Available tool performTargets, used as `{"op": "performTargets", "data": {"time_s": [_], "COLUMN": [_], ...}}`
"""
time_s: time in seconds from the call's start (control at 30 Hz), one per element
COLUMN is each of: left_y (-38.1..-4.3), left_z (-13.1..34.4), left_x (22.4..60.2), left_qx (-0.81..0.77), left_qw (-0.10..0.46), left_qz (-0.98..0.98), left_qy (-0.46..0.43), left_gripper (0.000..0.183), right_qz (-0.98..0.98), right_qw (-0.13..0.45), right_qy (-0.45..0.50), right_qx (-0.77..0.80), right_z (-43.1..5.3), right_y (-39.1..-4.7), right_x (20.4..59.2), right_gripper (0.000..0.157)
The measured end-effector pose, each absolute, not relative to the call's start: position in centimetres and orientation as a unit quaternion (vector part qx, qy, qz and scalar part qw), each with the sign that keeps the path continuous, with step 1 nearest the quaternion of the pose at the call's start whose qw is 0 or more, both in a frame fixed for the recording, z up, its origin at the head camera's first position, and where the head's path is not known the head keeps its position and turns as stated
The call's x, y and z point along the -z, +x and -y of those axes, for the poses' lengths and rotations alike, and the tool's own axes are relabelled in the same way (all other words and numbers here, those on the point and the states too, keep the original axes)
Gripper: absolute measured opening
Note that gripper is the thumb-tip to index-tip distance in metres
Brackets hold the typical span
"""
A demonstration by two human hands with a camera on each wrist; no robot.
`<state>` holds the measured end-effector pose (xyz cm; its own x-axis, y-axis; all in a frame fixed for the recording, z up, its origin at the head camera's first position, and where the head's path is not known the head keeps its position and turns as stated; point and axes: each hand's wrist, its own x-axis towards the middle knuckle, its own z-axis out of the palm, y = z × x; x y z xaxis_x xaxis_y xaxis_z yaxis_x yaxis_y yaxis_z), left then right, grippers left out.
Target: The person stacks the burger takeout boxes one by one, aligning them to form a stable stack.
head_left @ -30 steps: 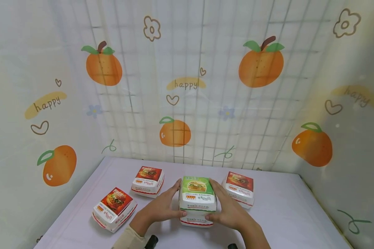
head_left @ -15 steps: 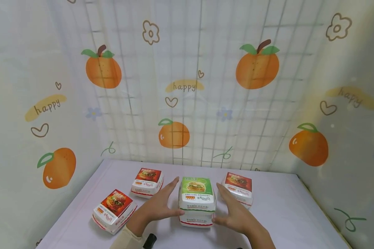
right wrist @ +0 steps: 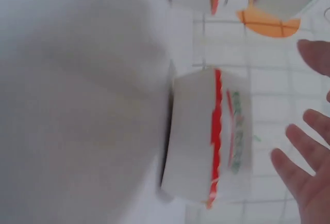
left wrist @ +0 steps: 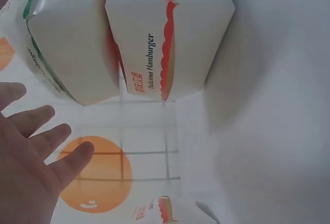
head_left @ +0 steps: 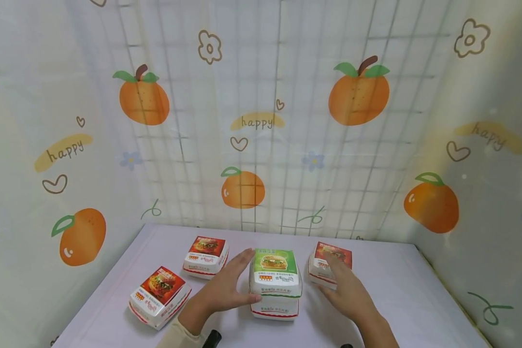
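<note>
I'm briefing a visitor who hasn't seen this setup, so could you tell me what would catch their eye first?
Most striking is the green burger box stacked on a red box at the table's middle, the left hand flat beside it. The right hand reaches over another red box to the right. Behind, a curtain printed with big oranges fills the view.
</note>
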<state>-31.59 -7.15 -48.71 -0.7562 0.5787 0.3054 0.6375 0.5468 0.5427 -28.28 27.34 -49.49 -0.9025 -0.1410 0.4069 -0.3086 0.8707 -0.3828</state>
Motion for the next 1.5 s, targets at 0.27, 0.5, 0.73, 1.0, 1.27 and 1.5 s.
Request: {"op": "performTargets", "data": {"time_s": [0.27,0.5,0.73,1.0,1.27,1.5], "left_y": [-31.1,-30.8,-30.9,-31.0,-31.1,-31.3], "left_z": [7.0,7.0,7.0,7.0,7.0,7.0], "left_x": [48.5,48.6,48.7,48.6,48.4,48.4], "left_qx": [0.335,0.339,0.326,0.322,0.32,0.314], "left_qw": [0.049,0.05,0.047,0.058,0.062,0.063], "left_qz": [0.873,0.871,0.876,0.874,0.873,0.878], "left_qy": [-0.35,-0.351,-0.352,-0.359,-0.362,-0.356], "left_gripper": [0.097,0.095,0.093,0.092,0.091,0.091], "right_qz": [0.952,0.949,0.955,0.955,0.941,0.934], "right_qw": [0.158,0.126,0.096,0.047,0.03,0.043], "right_qy": [0.061,0.042,0.023,-0.012,0.005,0.03], "right_qx": [-0.255,-0.286,-0.279,-0.291,-0.338,-0.352], "right_z": [-31.4,-33.0,-33.7,-34.3,-34.2,-34.3], "right_y": [-30.0,-31.3,-32.8,-33.9,-34.1,-34.5], "right_x": [49.3,50.0,51.1,52.4,53.3,53.7], "right_gripper": [0.085,0.102,0.113,0.122,0.126,0.122]}}
